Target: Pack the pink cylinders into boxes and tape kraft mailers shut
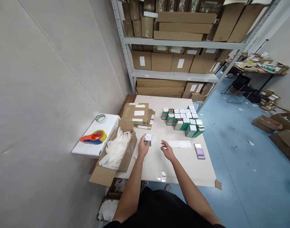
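My left hand (143,146) grips a small green box with a white top (147,139), which stands on the white table top (156,166). My right hand (167,150) is open, fingers spread, hovering over the table with nothing in it. Closest to it lie white paper sheets (179,144). Further right is a small stack of purple-and-white cards (199,151). A block of several similar green boxes with white tops (183,122) stands at the far side of the table.
A stack of flat cardboard mailers (138,114) lies at the table's far left. An open carton of white plastic (116,148) sits at the left edge, beside a white shelf with tape rolls (94,137). Steel shelves of cartons stand behind; flattened boxes lie on the blue floor at right.
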`<state>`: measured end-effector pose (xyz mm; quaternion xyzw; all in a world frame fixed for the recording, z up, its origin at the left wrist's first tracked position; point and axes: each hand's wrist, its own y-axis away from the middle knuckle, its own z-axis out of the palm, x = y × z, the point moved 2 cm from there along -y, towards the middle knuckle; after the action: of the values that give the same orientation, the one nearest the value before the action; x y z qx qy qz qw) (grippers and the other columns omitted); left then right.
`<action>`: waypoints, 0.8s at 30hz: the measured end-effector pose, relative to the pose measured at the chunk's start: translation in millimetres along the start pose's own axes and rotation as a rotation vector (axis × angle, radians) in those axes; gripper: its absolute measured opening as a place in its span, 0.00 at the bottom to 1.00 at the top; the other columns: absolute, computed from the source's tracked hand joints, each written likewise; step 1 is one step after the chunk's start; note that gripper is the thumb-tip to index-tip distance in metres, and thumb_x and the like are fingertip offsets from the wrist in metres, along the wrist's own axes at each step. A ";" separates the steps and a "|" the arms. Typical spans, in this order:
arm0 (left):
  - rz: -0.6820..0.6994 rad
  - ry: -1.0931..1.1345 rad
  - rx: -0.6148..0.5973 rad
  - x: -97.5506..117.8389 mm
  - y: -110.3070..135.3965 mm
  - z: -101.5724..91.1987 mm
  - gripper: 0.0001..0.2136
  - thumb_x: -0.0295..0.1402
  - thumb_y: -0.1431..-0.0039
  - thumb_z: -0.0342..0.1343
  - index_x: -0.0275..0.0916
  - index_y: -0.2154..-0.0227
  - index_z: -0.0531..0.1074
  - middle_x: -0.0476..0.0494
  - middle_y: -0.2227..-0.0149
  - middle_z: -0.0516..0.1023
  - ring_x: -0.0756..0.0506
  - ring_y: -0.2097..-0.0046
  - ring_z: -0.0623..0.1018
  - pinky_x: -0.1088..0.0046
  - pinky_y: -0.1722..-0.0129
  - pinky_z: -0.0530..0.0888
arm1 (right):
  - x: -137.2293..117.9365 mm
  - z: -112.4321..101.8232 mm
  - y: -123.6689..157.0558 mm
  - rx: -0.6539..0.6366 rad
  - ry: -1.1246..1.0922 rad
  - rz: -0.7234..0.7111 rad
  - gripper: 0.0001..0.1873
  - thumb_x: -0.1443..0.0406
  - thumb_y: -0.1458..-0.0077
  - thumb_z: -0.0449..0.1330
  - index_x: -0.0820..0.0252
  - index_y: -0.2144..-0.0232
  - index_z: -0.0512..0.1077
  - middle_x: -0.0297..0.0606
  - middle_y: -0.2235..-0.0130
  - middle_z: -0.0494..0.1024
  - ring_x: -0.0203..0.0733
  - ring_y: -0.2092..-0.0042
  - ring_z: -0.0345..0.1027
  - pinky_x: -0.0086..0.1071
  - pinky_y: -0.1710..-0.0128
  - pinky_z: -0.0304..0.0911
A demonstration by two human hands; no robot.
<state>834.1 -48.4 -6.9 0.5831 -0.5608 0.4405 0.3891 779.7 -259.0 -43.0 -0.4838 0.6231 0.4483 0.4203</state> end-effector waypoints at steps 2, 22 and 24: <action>-0.014 0.063 0.030 10.2 11.0 2.1 0.28 0.36 0.38 0.59 0.45 0.35 0.67 0.37 0.36 0.71 0.38 0.37 0.73 0.58 0.42 0.75 | -2.0 -11.9 9.7 0.007 -0.005 -0.036 0.28 0.60 0.45 0.58 0.51 0.41 0.72 0.43 0.47 0.80 0.48 0.49 0.75 0.43 0.53 0.74; 0.002 0.145 0.344 20.2 53.2 -196.8 0.26 0.32 0.38 0.59 0.46 0.36 0.68 0.37 0.34 0.69 0.39 0.41 0.76 0.58 0.43 0.76 | -126.3 178.4 3.0 -0.293 0.206 -0.434 0.26 0.63 0.43 0.60 0.54 0.42 0.74 0.45 0.41 0.77 0.52 0.41 0.72 0.47 0.44 0.72; 0.014 0.137 0.389 10.8 58.8 -229.0 0.26 0.32 0.38 0.59 0.45 0.36 0.68 0.36 0.35 0.71 0.39 0.41 0.77 0.59 0.43 0.76 | -142.4 224.1 -2.9 -0.326 0.229 -0.493 0.26 0.63 0.43 0.60 0.56 0.42 0.74 0.47 0.41 0.77 0.52 0.41 0.72 0.46 0.45 0.72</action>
<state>757.7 161.3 71.8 0.6120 -0.4414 0.5817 0.3037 828.1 -10.9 38.0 -0.7284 0.4504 0.3698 0.3603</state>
